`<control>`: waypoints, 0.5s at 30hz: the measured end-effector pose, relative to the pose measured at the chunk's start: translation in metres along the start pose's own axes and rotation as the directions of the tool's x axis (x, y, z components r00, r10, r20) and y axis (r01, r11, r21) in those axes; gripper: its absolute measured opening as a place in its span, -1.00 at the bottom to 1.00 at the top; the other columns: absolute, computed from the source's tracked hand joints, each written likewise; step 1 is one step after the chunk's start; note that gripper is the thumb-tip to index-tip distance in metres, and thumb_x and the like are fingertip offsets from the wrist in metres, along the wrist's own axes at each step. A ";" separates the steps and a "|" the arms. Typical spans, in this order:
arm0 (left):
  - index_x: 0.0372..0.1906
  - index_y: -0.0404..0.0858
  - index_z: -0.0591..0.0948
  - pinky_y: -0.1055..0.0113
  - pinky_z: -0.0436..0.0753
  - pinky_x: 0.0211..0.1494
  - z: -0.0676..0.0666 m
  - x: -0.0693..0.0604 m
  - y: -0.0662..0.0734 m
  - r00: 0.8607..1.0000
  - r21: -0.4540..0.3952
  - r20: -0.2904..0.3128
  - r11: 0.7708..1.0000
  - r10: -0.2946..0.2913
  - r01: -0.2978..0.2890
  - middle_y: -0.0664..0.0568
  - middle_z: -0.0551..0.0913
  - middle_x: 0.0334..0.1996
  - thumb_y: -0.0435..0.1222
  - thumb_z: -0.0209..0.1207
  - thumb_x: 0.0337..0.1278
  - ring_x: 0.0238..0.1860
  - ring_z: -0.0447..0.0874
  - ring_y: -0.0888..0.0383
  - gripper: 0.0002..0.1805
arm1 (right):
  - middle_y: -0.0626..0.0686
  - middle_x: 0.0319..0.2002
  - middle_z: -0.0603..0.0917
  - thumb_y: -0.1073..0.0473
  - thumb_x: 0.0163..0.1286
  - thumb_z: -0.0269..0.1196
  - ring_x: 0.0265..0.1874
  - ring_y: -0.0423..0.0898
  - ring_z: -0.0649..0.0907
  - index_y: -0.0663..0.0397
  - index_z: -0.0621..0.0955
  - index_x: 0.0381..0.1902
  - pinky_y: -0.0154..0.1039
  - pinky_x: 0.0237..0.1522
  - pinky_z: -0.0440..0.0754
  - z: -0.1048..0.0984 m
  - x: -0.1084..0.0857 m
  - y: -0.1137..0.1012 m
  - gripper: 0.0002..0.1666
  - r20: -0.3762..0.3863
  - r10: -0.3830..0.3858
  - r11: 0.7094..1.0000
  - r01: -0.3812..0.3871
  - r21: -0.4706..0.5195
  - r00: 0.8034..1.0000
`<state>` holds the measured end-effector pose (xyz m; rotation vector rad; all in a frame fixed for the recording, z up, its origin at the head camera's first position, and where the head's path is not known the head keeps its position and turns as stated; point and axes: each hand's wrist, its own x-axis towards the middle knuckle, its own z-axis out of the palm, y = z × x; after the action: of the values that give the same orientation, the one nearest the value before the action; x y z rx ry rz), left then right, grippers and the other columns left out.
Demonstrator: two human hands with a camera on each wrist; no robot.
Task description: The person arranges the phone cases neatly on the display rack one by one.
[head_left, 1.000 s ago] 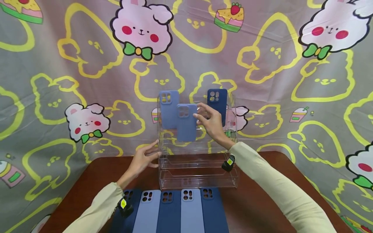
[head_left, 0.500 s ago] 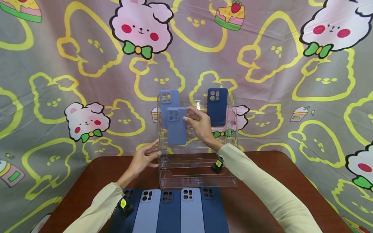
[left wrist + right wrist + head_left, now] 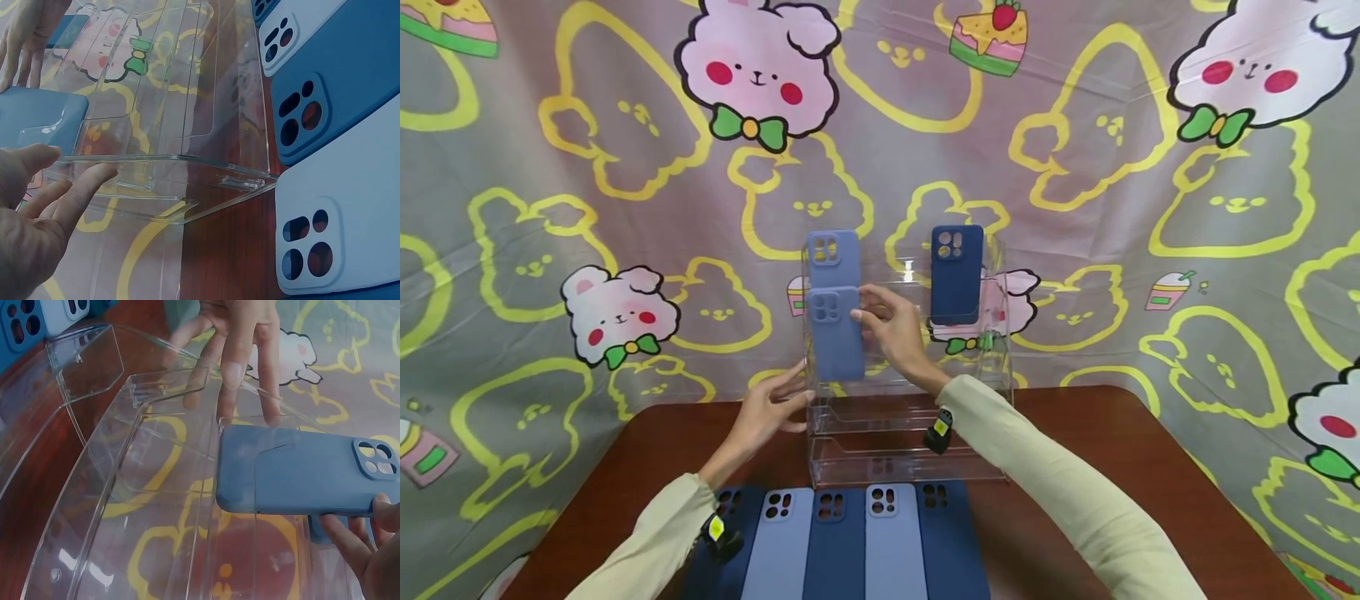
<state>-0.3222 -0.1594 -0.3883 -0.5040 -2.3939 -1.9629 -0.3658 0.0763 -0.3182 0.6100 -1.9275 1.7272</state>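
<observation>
In the head view my right hand (image 3: 895,329) pinches a blue-grey phone case (image 3: 838,350) by its right edge. The case stands upright at the left of a clear tiered display rack (image 3: 910,471); its lower end is within a tier in the right wrist view. Behind it stands a periwinkle phone case (image 3: 837,260), partly covered. A navy phone case (image 3: 957,279) stands at the top right of the rack. My left hand (image 3: 771,408) touches the rack's left side panel, its fingers extended and spread in the right wrist view.
Several phone cases (image 3: 835,550), alternating navy and pale blue, lie in a row on the brown table (image 3: 1075,467) in front of the rack. A patterned cloth (image 3: 1075,208) hangs behind. The rack's lower tiers hold no cases.
My right hand has carried the blue-grey phone case left and down, from the rack's middle to in front of the periwinkle case. My left hand stays against the rack's side.
</observation>
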 end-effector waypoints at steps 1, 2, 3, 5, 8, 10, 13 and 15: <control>0.58 -0.19 0.37 0.04 0.88 -0.19 0.000 -0.001 0.000 1.000 0.004 -0.004 1.000 -0.005 0.005 -0.42 0.50 0.39 -0.41 0.27 0.44 0.15 0.75 -0.20 -0.32 | 0.38 -0.12 0.72 0.45 0.36 0.40 -0.07 0.27 0.80 0.38 0.65 0.19 0.20 -0.10 0.84 0.001 0.000 0.000 -0.55 0.001 0.001 1.000 -0.001 -0.001 1.000; 0.58 -0.19 0.37 0.05 0.88 -0.19 -0.001 -0.001 0.000 1.000 0.009 -0.004 1.000 -0.008 0.008 -0.42 0.49 0.39 -0.40 0.27 0.44 0.15 0.74 -0.21 -0.32 | 0.38 -0.13 0.72 0.45 0.35 0.41 -0.07 0.27 0.80 0.38 0.65 0.19 0.21 -0.10 0.84 0.002 0.001 0.000 -0.55 -0.001 0.001 1.000 -0.001 -0.007 1.000; 0.58 -0.19 0.36 0.05 0.88 -0.18 -0.001 -0.002 0.000 1.000 0.012 -0.003 1.000 -0.008 0.008 -0.42 0.49 0.39 -0.39 0.27 0.45 0.16 0.74 -0.21 -0.32 | 0.38 -0.13 0.73 0.45 0.35 0.41 -0.08 0.26 0.80 0.39 0.65 0.18 0.22 -0.09 0.84 0.003 0.001 0.000 -0.56 -0.004 0.002 1.000 -0.002 -0.012 1.000; 0.59 -0.19 0.35 0.06 0.88 -0.18 0.000 -0.003 0.000 1.000 0.015 -0.003 1.000 -0.009 0.009 -0.43 0.48 0.39 -0.39 0.26 0.45 0.17 0.73 -0.22 -0.32 | 0.37 -0.15 0.73 0.45 0.34 0.42 -0.09 0.26 0.81 0.38 0.66 0.16 0.22 -0.08 0.83 0.004 0.002 0.001 -0.57 -0.012 0.003 1.000 -0.003 -0.025 1.000; 0.59 -0.19 0.35 0.07 0.88 -0.17 0.000 -0.002 0.000 1.000 0.018 0.000 1.000 -0.008 0.008 -0.44 0.48 0.39 -0.39 0.26 0.46 0.17 0.73 -0.24 -0.32 | 0.35 -0.18 0.73 0.44 0.34 0.42 -0.13 0.26 0.81 0.37 0.67 0.11 0.26 -0.09 0.83 0.003 0.003 0.001 -0.62 -0.014 0.022 0.999 -0.022 -0.026 1.000; 0.59 -0.19 0.35 0.06 0.88 -0.17 0.000 -0.001 0.000 1.000 0.013 -0.002 1.000 -0.012 0.012 -0.44 0.49 0.38 -0.40 0.26 0.46 0.18 0.71 -0.27 -0.32 | 0.36 -0.20 0.74 0.43 0.35 0.42 -0.17 0.26 0.81 0.39 0.67 0.04 0.25 -0.11 0.83 0.003 0.004 0.002 -0.68 -0.011 0.038 0.999 -0.039 -0.025 0.999; 0.59 -0.19 0.34 0.05 0.88 -0.16 0.000 0.000 -0.001 1.000 0.005 -0.004 1.000 -0.016 0.016 -0.44 0.49 0.38 -0.41 0.25 0.46 0.20 0.67 -0.34 -0.32 | 0.34 -0.22 0.75 0.41 0.36 0.42 -0.22 0.22 0.81 0.41 0.67 -0.05 0.16 -0.12 0.86 0.003 0.005 0.000 -0.76 0.003 0.059 0.996 -0.059 -0.067 0.998; 0.59 -0.20 0.34 0.04 0.88 -0.16 0.000 0.000 -0.001 1.000 0.007 -0.007 1.000 -0.016 0.016 -0.44 0.49 0.38 -0.42 0.24 0.46 0.21 0.66 -0.35 -0.32 | 0.30 -0.21 0.77 0.38 0.37 0.43 -0.23 0.17 0.81 0.39 0.67 -0.08 0.04 -0.17 0.88 0.002 0.005 -0.003 -0.78 0.014 0.071 0.989 -0.068 -0.135 0.997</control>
<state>-0.3220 -0.1592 -0.3891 -0.4790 -2.4071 -1.9587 -0.3678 0.0735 -0.3134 0.5171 -2.0808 1.6217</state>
